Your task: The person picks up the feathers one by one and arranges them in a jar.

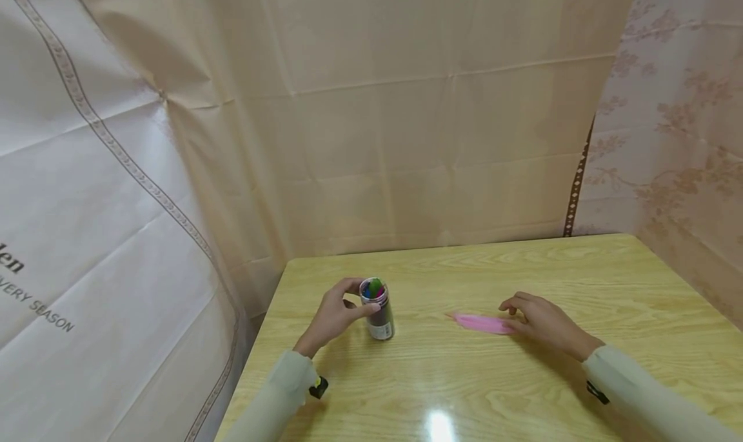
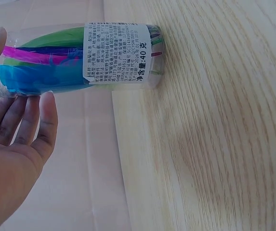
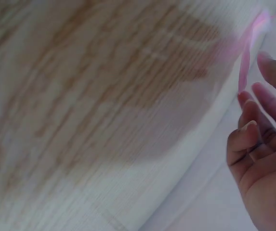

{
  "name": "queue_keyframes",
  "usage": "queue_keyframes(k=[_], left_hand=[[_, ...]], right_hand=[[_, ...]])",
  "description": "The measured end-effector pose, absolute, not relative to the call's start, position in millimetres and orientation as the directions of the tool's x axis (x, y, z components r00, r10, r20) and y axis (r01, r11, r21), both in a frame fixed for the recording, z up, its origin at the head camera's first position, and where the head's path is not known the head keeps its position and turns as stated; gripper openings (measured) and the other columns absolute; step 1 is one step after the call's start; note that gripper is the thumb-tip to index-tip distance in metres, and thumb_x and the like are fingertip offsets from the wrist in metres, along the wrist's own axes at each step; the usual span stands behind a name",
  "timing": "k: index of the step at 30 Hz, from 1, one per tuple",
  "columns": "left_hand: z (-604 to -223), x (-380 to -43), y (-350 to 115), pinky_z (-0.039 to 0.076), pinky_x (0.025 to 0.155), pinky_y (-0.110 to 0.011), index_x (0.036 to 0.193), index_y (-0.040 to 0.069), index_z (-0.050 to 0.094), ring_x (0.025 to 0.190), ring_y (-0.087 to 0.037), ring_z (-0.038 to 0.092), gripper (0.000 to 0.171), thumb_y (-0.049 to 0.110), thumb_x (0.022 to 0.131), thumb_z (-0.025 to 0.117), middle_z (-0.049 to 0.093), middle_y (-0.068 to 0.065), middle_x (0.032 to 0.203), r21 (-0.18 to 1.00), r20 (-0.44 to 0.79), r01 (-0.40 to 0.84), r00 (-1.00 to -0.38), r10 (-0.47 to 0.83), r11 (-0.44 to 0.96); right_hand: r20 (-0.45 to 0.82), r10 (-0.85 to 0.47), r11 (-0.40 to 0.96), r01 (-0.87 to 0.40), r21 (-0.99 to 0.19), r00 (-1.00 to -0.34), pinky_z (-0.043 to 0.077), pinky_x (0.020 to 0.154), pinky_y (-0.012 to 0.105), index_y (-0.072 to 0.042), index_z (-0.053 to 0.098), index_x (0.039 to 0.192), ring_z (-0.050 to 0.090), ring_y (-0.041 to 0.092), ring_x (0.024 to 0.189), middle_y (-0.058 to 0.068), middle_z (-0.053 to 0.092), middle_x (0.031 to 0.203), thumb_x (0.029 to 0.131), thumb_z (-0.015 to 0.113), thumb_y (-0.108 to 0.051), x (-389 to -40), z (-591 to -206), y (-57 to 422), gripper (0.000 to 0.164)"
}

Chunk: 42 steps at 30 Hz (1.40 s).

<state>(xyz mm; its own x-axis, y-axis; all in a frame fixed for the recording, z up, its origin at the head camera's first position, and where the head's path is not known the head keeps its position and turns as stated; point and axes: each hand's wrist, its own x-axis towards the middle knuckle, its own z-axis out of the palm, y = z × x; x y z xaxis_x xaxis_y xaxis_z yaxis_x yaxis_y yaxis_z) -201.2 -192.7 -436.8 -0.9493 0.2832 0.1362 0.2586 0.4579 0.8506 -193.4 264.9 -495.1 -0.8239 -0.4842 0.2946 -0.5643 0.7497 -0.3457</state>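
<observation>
A clear jar [image 1: 381,319] with a white printed label stands on the table, holding green, blue and pink feathers [image 2: 46,57]. My left hand [image 1: 336,310] grips it near its open mouth, thumb on the near side and fingers around the far side. To the right, a pink feather [image 1: 483,324] lies with its pale quill pointing toward the jar. My right hand [image 1: 545,322] is at the feather's other end, fingers bent with a gap between thumb and forefinger. In the right wrist view the feather [image 3: 246,62] reaches the fingertips; no firm pinch shows.
The wood-grain table [image 1: 435,377] extends under both hands, with its far edge against a beige cloth [image 1: 406,139]. White printed cloth [image 1: 104,235] hangs at left and flowered cloth [image 1: 685,139] at right. Dark bands sit at both sleeves.
</observation>
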Motion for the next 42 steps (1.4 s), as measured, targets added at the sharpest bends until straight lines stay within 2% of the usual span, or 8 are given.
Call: queue_keyframes(k=[10, 18, 23, 29, 36, 42], left_hand=[[-437.7, -201.0, -192.9, 0.053, 0.09, -0.039, 0.132, 0.024, 0.063, 0.113, -0.015, 0.057, 0.055, 0.045, 0.086, 0.084, 0.063, 0.006, 0.122, 0.848, 0.131, 0.254, -0.951, 0.28, 0.465], [-436.7, -202.2, -193.1, 0.053, 0.087, -0.036, 0.133, 0.02, 0.062, 0.114, -0.02, 0.058, 0.056, 0.045, 0.087, 0.083, 0.063, 0.004, 0.123, 0.842, 0.147, 0.274, -0.945, 0.291, 0.464], [-436.4, -201.2, -192.8, 0.053, 0.087, -0.035, 0.133, 0.02, 0.062, 0.114, -0.019, 0.058, 0.055, 0.045, 0.088, 0.082, 0.063, 0.004, 0.123, 0.841, 0.15, 0.281, -0.943, 0.299, 0.463], [-436.1, -200.7, -192.9, 0.053, 0.087, -0.035, 0.134, 0.02, 0.062, 0.114, -0.019, 0.058, 0.057, 0.045, 0.087, 0.083, 0.063, 0.004, 0.123, 0.843, 0.151, 0.278, -0.944, 0.294, 0.461], [-437.1, -202.7, -193.4, 0.053, 0.089, -0.038, 0.133, 0.023, 0.063, 0.115, -0.018, 0.058, 0.057, 0.047, 0.086, 0.084, 0.063, 0.006, 0.123, 0.847, 0.136, 0.26, -0.949, 0.283, 0.464], [-438.0, -203.4, -193.1, 0.053, 0.09, -0.039, 0.133, 0.024, 0.063, 0.113, -0.015, 0.058, 0.057, 0.047, 0.085, 0.084, 0.064, 0.006, 0.123, 0.843, 0.137, 0.263, -0.949, 0.285, 0.469]], right_hand=[[0.178, -0.472, 0.768, -0.502, -0.398, -0.863, 0.05, 0.068, 0.029, -0.007, 0.076, 0.104, 0.053, 0.003, 0.076, -0.01, 0.06, 0.089, 0.089, 0.081, -0.022, -193.6, -498.4, 263.5, 0.022], [0.181, -0.472, 0.755, -0.502, -0.421, -0.863, 0.045, 0.062, 0.027, -0.008, 0.076, 0.097, 0.048, 0.004, 0.072, -0.009, 0.057, 0.083, 0.088, 0.082, -0.017, -192.6, -499.4, 263.7, 0.015], [0.168, -0.471, 0.744, -0.492, -0.451, -0.866, 0.046, 0.061, 0.026, -0.011, 0.073, 0.089, 0.048, 0.002, 0.07, -0.011, 0.057, 0.08, 0.089, 0.081, -0.016, -192.3, -499.5, 265.2, 0.01], [0.187, -0.476, 0.722, -0.503, -0.474, -0.859, 0.045, 0.06, 0.026, -0.015, 0.069, 0.082, 0.048, 0.002, 0.069, -0.01, 0.057, 0.079, 0.089, 0.081, -0.013, -189.3, -496.4, 265.0, 0.014], [0.175, -0.465, 0.714, -0.484, -0.506, -0.868, 0.049, 0.062, 0.025, -0.016, 0.071, 0.087, 0.054, 0.001, 0.072, -0.01, 0.062, 0.084, 0.092, 0.078, -0.013, -189.3, -493.8, 266.7, 0.009], [0.175, -0.437, 0.698, -0.455, -0.553, -0.882, 0.047, 0.058, 0.024, -0.017, 0.073, 0.09, 0.052, 0.003, 0.068, -0.009, 0.067, 0.085, 0.095, 0.075, -0.011, -191.5, -491.0, 267.2, 0.008]])
